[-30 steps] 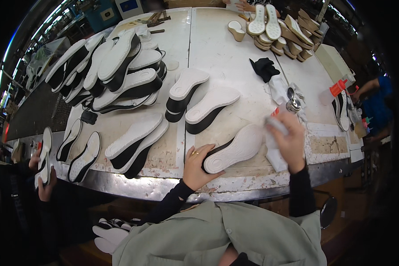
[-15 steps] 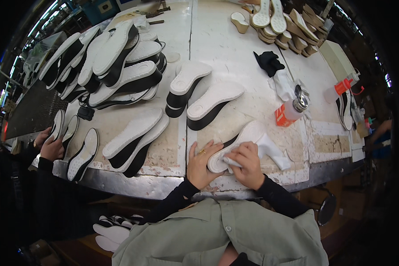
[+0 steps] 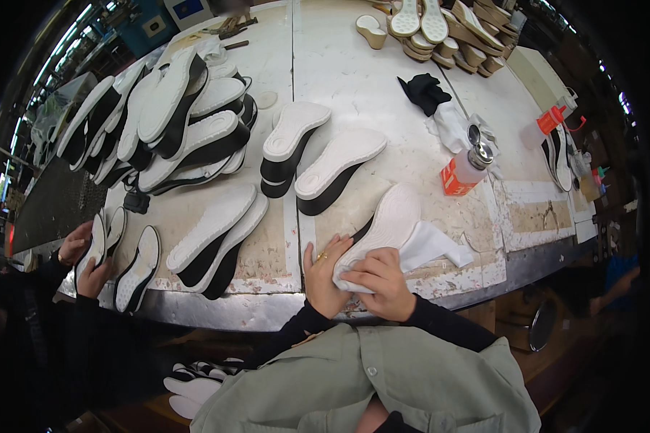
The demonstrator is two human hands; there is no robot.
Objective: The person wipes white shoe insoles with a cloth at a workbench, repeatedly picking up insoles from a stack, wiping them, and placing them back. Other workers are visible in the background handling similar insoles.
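In front of me on the table lies a wedge shoe sole (image 3: 396, 211), white ridged underside up, with black showing along its side. My left hand (image 3: 326, 280), a ring on one finger, grips the near end from the left and steadies it. My right hand (image 3: 380, 283) is closed on a white cloth (image 3: 435, 246), pressing a bunched part of it onto the sole's near end. The cloth's loose end trails to the right over the table. Right thumb and part of the sole's near end are hidden.
Black-and-white wedge soles (image 3: 213, 234) stand nearby on the left, before a large heap (image 3: 184, 108). A clear bottle with a metal top (image 3: 464, 173) and black cloth (image 3: 426, 94) are right. Beige soles (image 3: 448, 32) lie far right. A co-worker's hands (image 3: 90, 263) hold soles.
My right hand has shifted with the cloth down and left toward the sole's near end. The head view has moved slightly, and the co-worker's hands have shifted a little.
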